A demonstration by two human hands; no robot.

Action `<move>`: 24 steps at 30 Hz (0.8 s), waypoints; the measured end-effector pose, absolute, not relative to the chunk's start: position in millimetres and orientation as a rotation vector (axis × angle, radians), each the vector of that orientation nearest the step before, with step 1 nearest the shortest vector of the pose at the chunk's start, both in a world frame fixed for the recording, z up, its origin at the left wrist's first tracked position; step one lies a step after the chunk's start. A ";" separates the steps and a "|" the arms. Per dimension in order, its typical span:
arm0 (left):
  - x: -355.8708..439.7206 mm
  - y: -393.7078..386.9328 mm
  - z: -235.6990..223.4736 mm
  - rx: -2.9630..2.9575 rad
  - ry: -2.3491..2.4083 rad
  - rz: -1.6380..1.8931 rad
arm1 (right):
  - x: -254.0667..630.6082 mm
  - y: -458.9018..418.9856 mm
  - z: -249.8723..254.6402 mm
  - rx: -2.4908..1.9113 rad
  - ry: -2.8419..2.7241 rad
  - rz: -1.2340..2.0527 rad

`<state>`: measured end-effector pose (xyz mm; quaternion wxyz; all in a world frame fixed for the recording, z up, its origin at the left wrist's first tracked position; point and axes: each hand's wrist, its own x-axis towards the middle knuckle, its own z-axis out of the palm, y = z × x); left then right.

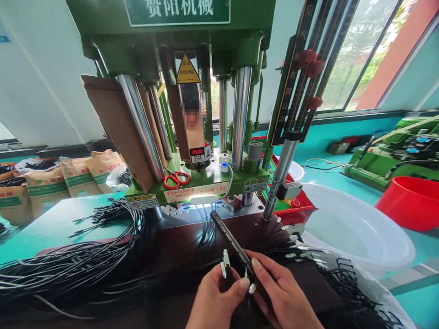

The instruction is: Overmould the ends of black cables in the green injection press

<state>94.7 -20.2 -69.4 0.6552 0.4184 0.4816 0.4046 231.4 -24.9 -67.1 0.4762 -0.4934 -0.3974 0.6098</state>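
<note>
Low in the middle of the view, my left hand (216,299) is closed in a pinch on thin black cables whose small metal connectors (225,262) stick up above the fingers. My right hand (279,294) is wrapped round the near end of a long black bar-shaped holder (229,237) that slants up-left toward the press. Its thumb lies on top of the bar, by a metal connector (253,288). The two hands touch at the fingertips.
A green vertical press (192,91) with chrome columns stands just behind. Red scissors (175,178) lie on its base. A thick bundle of black cables (85,260) spreads left. A white basin (360,228), red basin (409,201) and clear bag of finished cables (346,283) sit right. Paper sacks (51,183) are stacked far left.
</note>
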 end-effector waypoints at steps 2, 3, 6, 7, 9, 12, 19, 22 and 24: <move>97.8 -19.0 -68.1 0.892 1.018 0.882 | 232.0 -25.5 -66.2 -1.184 -0.966 1.506; 97.7 -18.4 -67.6 0.854 0.999 0.871 | 232.1 -25.9 -65.3 -1.179 -0.960 1.509; 92.1 -16.9 -65.9 0.739 1.064 0.914 | 232.6 -26.0 -63.6 -1.205 -0.958 1.523; 89.6 -16.5 -65.4 0.706 1.088 0.924 | 232.8 -25.7 -63.5 -1.212 -0.962 1.533; 85.7 -16.4 -64.6 0.671 1.080 0.905 | 233.0 -25.2 -64.0 -1.205 -0.964 1.539; 84.5 -17.3 -64.6 0.690 1.031 0.866 | 232.4 -25.5 -64.8 -1.197 -0.963 1.536; 87.3 -18.2 -62.3 0.818 1.011 0.789 | 233.3 -26.7 -64.8 -1.219 -1.051 1.515; 87.1 -18.1 -60.6 0.861 1.036 0.761 | 235.1 -25.7 -66.1 -1.222 -1.070 1.512; 87.2 -18.0 -60.9 0.870 1.052 0.748 | 235.8 -25.5 -66.5 -1.221 -1.077 1.512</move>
